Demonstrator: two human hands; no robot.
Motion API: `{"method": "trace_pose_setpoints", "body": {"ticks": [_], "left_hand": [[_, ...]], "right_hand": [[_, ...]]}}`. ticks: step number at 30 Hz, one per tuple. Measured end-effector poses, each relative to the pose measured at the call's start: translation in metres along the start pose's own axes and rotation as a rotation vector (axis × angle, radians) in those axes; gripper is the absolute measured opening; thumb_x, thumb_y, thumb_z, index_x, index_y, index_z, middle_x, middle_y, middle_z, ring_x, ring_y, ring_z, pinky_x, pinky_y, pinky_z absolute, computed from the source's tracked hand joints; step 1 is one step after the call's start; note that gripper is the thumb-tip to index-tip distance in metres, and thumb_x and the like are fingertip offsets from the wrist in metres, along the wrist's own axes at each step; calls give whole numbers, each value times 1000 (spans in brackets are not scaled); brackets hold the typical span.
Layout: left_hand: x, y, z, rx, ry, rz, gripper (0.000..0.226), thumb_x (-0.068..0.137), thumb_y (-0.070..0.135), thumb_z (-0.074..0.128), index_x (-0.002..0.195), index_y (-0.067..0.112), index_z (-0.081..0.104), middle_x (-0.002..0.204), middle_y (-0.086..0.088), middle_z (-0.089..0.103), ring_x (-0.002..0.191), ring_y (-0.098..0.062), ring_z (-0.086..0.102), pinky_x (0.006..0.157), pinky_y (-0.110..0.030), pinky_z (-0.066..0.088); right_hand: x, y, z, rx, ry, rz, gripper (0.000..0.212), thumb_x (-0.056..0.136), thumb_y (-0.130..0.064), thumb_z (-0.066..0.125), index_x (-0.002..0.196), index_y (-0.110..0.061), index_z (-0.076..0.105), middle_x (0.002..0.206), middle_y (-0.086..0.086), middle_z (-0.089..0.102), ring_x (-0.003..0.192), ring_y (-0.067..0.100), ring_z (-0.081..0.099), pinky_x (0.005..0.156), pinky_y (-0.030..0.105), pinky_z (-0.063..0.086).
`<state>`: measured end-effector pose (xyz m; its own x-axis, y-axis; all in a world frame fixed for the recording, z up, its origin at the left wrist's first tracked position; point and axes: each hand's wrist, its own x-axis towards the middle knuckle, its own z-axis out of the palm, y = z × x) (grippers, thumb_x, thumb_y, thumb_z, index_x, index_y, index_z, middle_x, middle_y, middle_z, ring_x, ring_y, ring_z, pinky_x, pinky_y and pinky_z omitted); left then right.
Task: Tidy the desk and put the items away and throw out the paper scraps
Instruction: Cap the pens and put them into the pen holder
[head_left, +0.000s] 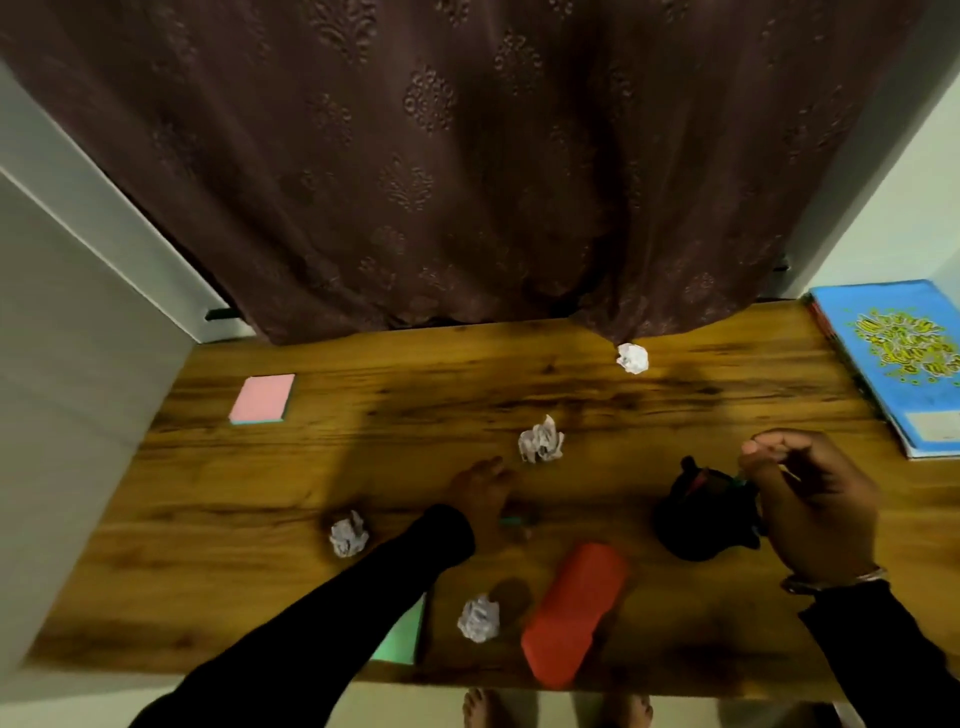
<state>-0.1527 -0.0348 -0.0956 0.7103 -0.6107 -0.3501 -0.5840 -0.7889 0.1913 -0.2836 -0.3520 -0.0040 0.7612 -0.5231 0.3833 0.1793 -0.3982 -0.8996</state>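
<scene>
Paper scraps: four crumpled balls (541, 441) lie apart across the wooden desk (208, 519). Left hand (480, 493) rests on the desk over a small item, grip unclear. Right hand (810, 499), fingers curled, pinches something thin above the black holder (701, 514)

Desk contents by count. Four crumpled paper balls: upper centre (632, 358), centre (541, 441), left of centre (349, 533), lower centre (479, 618). One pink notepad (262, 398), upper left. One green pad (402, 636), bottom. One red case (574, 613). One black holder (701, 514). One blue book (898, 358), right edge.
</scene>
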Motion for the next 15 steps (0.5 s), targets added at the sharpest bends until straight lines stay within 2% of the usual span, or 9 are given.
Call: {"method": "trace_pose_setpoints", "body": {"ticks": [1, 2, 4, 6, 8, 9, 11, 13, 15], "left_hand": [[-7, -12, 3, 41, -86, -16, 71, 89, 57, 56, 147, 20, 40, 158, -9, 31, 146, -30, 27, 120, -41, 24], [-11, -20, 5, 48, -112, -14, 60, 93, 47, 56, 145, 18, 43, 157, -8, 32, 146, -29, 27, 120, -37, 22], [-13, -20, 3, 22, -73, 4, 38, 97, 33, 54, 132, 17, 55, 148, -8, 43, 138, -29, 37, 113, -34, 27], [-7, -8, -4, -30, -39, 19, 30, 99, 30, 52, 124, 15, 59, 139, -9, 50, 130, -29, 45, 109, -33, 32], [4, 11, -13, -222, 83, 50, 28, 98, 31, 51, 116, 12, 61, 126, -11, 57, 117, -30, 54, 102, -37, 42], [12, 27, -19, -354, 167, 87, 27, 97, 33, 52, 110, 11, 61, 115, -10, 61, 107, -29, 58, 94, -39, 48], [22, 70, -38, -607, 298, 183, 24, 95, 34, 56, 104, 12, 61, 102, -1, 63, 94, -20, 60, 82, -34, 50], [29, 113, -51, -707, 310, 262, 17, 96, 27, 59, 104, 12, 61, 101, 4, 61, 94, -14, 57, 81, -20, 44], [39, 145, -52, -678, 366, 357, 16, 95, 28, 61, 101, 14, 63, 103, 2, 60, 99, -17, 55, 83, -22, 41]], "right_hand": [[2, -1, 6, -10, -9, 0, 7, 84, 3, 66, 91, 3, 64, 82, -19, 67, 75, 5, 63, 68, 15, 50], [3, -2, 11, -18, -13, 9, 7, 84, 4, 66, 91, 3, 64, 82, -22, 67, 75, 0, 62, 69, 14, 49], [6, -5, 19, -34, -14, 41, 8, 83, 5, 68, 90, 1, 65, 83, -21, 69, 75, -4, 63, 71, 11, 48], [7, -5, 22, -55, -25, 62, 7, 83, 2, 70, 88, -1, 66, 84, -11, 69, 72, -3, 63, 69, 10, 48], [8, -4, 23, -94, -46, 64, 7, 83, 1, 71, 86, -4, 66, 82, -3, 67, 71, 4, 63, 68, 12, 49], [9, -1, 21, -113, -55, 61, 8, 83, 1, 71, 84, -6, 66, 81, -2, 67, 72, 8, 64, 68, 15, 50], [9, 8, 12, -125, -67, 81, 12, 83, 1, 71, 84, -11, 67, 82, -3, 68, 75, 11, 66, 70, 23, 52], [6, 16, 4, -121, -76, 101, 9, 83, -4, 71, 85, -12, 67, 84, 0, 69, 76, 13, 67, 68, 30, 54], [4, 15, -5, -96, -62, 101, 6, 83, -2, 70, 86, -7, 67, 84, 4, 69, 76, 14, 68, 66, 27, 54]]}}
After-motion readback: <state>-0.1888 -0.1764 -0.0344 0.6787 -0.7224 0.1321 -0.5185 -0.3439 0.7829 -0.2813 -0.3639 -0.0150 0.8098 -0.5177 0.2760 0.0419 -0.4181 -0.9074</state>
